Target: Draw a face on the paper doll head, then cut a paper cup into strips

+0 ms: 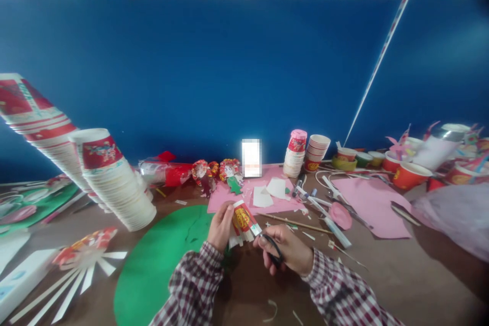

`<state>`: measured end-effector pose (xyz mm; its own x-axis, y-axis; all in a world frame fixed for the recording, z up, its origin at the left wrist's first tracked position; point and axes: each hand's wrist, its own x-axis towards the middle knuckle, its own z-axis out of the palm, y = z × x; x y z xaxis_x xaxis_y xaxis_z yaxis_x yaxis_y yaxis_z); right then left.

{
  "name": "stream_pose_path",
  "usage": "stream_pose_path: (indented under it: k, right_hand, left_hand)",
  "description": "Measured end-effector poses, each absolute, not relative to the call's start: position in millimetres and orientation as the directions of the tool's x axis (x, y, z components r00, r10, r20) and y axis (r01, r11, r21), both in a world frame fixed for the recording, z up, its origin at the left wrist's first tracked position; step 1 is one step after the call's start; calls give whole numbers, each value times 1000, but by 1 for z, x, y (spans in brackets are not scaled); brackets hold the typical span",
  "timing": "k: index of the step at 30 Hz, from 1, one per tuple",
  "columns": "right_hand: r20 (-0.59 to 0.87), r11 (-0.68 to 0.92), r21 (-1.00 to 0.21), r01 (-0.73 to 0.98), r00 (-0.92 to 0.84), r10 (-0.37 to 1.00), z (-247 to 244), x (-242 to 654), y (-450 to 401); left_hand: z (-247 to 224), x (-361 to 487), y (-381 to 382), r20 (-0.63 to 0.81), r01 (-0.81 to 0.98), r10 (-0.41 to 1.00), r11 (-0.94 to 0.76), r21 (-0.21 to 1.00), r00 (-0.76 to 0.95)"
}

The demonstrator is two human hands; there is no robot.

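My left hand is closed on a red and white paper cup with a yellow print, whose lower edge is cut into strips. My right hand grips dark-handled scissors, with its fingers through the loops. The scissor blades are at the cup's cut edge, mostly hidden by the paper and my fingers. Under my left forearm lies a large green paper disc. Small paper scraps lie on the brown table in front of me.
Tall stacks of paper cups lean at the left, near a cup cut into strips. Pink paper sheets, markers, small cup stacks and paper figures lie behind my hands. A blue partition stands at the back.
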<state>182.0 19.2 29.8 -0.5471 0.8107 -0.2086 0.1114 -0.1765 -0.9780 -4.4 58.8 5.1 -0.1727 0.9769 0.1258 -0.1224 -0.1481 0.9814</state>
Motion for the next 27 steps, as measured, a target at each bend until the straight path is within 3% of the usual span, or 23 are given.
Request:
stream_pose_path:
  k: [16, 27]
  right_hand:
    - [-234, -290, -957, 29, -671, 704, 46, 198, 24]
    - [-200, -214, -975, 53, -620, 759, 40, 192, 22]
  left_hand:
    - [14, -5, 53, 187, -89, 964, -206, 974, -187]
    - [7, -1, 56, 57, -248, 986, -94, 964, -155]
